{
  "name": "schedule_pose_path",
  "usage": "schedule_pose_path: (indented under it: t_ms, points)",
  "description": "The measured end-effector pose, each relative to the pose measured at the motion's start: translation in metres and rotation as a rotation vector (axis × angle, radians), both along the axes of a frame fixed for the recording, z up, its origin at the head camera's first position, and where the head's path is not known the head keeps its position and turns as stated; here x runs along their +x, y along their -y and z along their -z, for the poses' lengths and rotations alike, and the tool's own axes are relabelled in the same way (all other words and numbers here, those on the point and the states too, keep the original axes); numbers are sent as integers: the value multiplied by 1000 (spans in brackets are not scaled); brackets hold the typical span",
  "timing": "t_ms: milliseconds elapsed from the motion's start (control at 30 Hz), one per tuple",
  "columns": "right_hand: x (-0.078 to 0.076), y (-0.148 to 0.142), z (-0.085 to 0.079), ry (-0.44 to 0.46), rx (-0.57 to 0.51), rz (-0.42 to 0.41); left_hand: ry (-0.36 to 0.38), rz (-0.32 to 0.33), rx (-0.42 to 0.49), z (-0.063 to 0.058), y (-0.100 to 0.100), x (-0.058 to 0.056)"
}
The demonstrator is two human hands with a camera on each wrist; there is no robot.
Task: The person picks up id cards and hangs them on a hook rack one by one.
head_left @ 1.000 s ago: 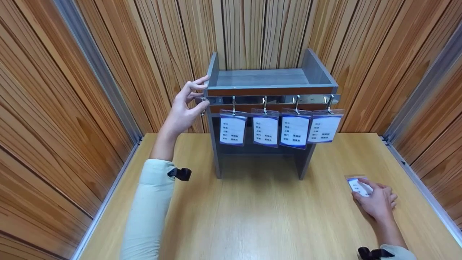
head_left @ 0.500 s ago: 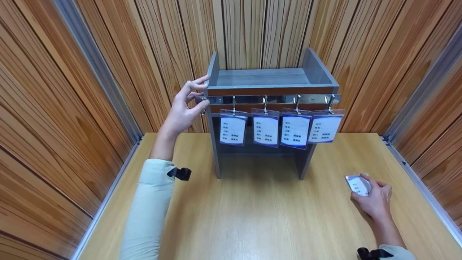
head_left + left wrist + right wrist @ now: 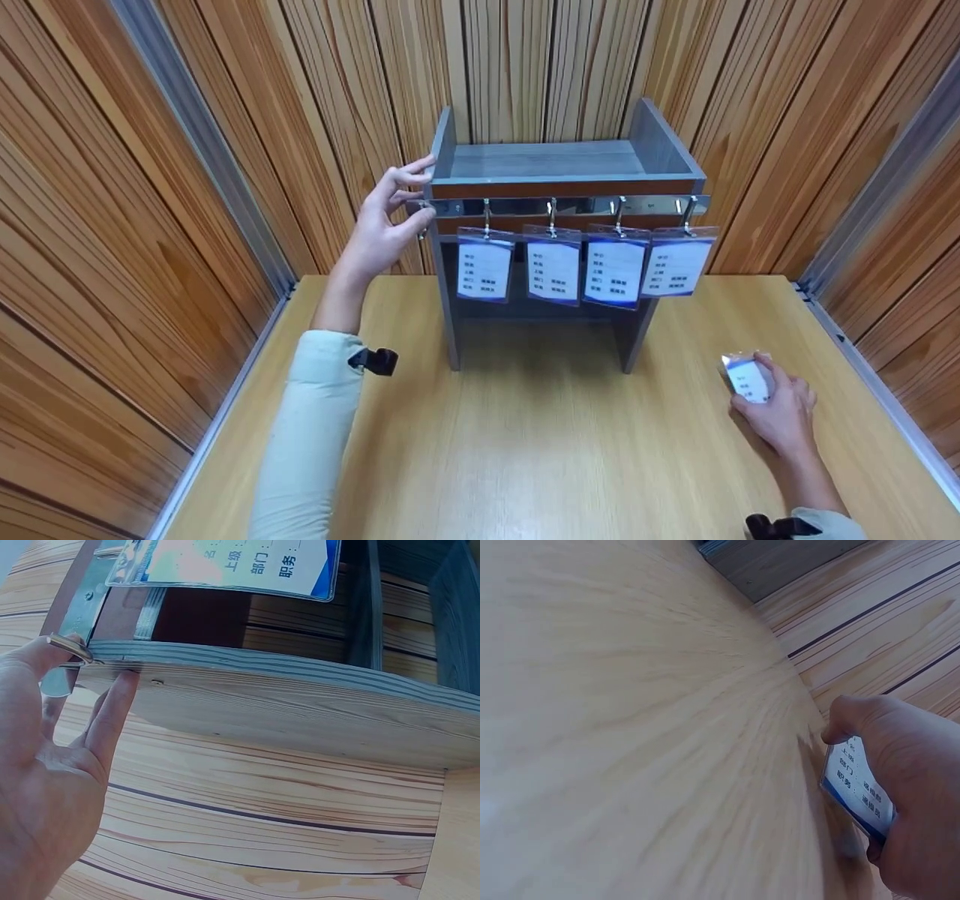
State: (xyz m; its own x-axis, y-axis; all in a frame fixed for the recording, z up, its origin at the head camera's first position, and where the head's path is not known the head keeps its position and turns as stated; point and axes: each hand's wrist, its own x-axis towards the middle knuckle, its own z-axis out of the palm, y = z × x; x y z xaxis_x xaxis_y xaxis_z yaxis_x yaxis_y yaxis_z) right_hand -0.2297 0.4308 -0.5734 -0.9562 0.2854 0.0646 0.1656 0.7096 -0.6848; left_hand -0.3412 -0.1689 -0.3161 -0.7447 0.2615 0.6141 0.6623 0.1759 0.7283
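My right hand [image 3: 784,416] pinches a clear-sleeved name badge [image 3: 748,381] by its sides, tilted up from the table at the right. In the right wrist view the badge [image 3: 859,787] shows printed lines and a blue edge, partly hidden by the thumb and hand. My left hand [image 3: 385,229] holds the left end of the metal hook rail [image 3: 525,207] on a small grey shelf [image 3: 547,161]. In the left wrist view, its thumb lies by an end hook [image 3: 69,647] and its fingertips touch the shelf's side panel [image 3: 247,694].
Several similar badges, including a leftmost badge [image 3: 484,268] and a rightmost badge [image 3: 679,264], hang from the rail's hooks. The shelf stands on the wooden table [image 3: 525,450], with wood-panelled walls [image 3: 547,67] behind and at both sides.
My right hand has gripped the badge and raised its far edge from the table, moving it slightly away from me. The left hand stays where it was on the shelf.
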Motion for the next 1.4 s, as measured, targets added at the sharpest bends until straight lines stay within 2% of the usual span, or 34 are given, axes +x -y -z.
schedule_pose_path:
  t_ms: [267, 733, 1000, 1300, 1400]
  points:
    - [2, 6, -4, -11, 12, -44, 6, -5, 3, 1, 0, -1]
    - [8, 35, -5, 14, 20, -141, 20, -5, -15, -1, 2, 1]
    - [13, 56, -9, -47, 64, -177, 59, -9, -25, -2, 3, 2]
    - [18, 77, -19, -103, 68, -209, -21, -11, -41, 1, 2, 1]
    - [20, 85, -23, -142, 70, -223, -20, -20, -47, 1, 1, 2]
